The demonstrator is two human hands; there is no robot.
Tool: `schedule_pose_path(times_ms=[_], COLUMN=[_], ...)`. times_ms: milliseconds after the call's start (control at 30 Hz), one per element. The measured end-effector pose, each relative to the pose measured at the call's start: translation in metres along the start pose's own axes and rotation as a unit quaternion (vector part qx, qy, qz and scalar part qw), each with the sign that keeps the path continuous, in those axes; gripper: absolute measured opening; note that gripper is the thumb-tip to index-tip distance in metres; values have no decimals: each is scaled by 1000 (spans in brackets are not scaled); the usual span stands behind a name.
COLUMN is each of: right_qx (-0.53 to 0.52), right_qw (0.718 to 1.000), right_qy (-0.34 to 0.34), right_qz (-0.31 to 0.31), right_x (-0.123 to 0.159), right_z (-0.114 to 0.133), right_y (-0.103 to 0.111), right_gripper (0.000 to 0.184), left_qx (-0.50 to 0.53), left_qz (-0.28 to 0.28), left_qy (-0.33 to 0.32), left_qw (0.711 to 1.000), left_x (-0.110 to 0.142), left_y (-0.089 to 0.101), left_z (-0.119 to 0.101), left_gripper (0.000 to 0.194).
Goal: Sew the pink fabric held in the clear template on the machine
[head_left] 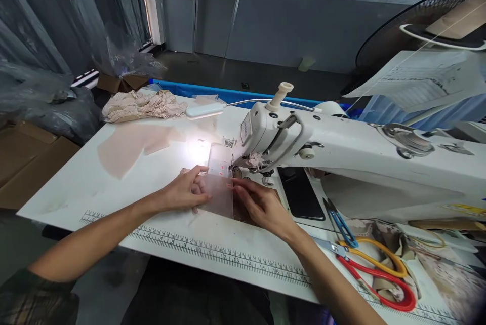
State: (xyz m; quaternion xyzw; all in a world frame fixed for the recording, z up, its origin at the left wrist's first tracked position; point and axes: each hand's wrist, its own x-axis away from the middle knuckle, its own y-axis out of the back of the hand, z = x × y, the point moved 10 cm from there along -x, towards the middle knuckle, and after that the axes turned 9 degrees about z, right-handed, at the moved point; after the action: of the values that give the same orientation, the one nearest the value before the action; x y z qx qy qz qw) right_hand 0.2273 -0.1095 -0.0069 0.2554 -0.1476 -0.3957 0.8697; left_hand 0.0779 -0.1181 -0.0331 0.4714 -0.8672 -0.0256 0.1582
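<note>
Under the needle point(236, 167), both hands are pressing the cloth point(218, 194) flat, left hand point(187, 191) and right hand point(258, 203) with grips spread, the cloth lying long toward the needle.

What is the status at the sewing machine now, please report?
Left hand and right hand both flat on the sheer fabric piece. Fabric at the needle of the sewing machine. Scissors lie apart, right side.

A small lamp point(205, 109) throws hard glare onto the white table point(76, 183); edges bend, background stays dim.
</note>
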Motion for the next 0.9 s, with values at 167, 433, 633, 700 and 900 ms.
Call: schedule_pose_path(times_ms=[167,433,633,700,900], right_qx=[272,418,414,363,274], right_qw=[952,903,907,925,948], right_qy=[142,101,76,91,137], right_qz=[-4,-11,-29,-58,-91], right_x=[19,0,-1,6,19], right_z=[10,2,-10,-9,-7], right_y=[-14,-15,-5,-1,0], right_gripper=[39,43,41,40,38], left_qx=[-49,-56,-63,-61,-81], left_qz=[27,-26,-89,-94,-92], left_qy=[74,45,35,33,56], left_qw=[996,997,993,993,991], left_x=[5,4,-2,-3,-1], left_y=[3,19,31,32,31], left_z=[5,1,5,6,7], left_gripper=[68,73,70,69,64])
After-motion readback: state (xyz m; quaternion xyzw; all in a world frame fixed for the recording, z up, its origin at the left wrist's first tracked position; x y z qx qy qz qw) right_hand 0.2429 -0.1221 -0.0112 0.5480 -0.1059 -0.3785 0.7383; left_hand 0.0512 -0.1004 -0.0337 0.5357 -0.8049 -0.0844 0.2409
